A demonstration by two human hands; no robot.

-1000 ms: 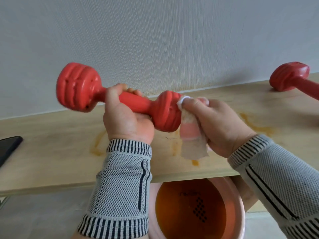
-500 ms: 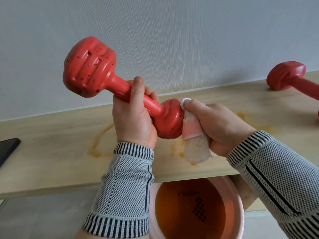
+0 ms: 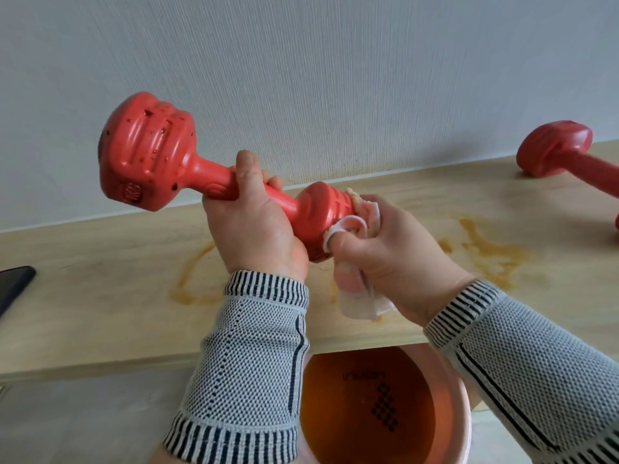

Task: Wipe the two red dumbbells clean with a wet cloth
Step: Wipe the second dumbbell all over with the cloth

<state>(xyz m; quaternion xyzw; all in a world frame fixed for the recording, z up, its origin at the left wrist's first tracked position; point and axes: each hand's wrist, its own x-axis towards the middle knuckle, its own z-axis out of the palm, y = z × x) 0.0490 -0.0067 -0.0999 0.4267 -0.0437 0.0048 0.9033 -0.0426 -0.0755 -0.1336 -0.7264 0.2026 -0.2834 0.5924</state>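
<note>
Left hand point(image 3: 258, 236) fingers around red dumbbell point(image 3: 214, 175) handle; right hand point(image 3: 388, 252) fingers clutching wet cloth point(image 3: 358, 296)

Stained wooden shelf point(image 3: 100, 296), second dumbbell point(image 3: 562, 159), phone point(image 3: 13, 286)

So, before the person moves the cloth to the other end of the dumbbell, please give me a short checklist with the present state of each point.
1. Left hand holds the dumbbell firmly by its handle: ok.
2. Right hand grips the cloth: ok.
3. Cloth touches the near end of the dumbbell: ok.
4. Far end is clean: not ok, dark specks show on it.
5. Near end is fully wiped: cannot tell, the cloth and hand hide part of it.
6. Second dumbbell lies apart on the shelf, out of the way: ok.
</note>
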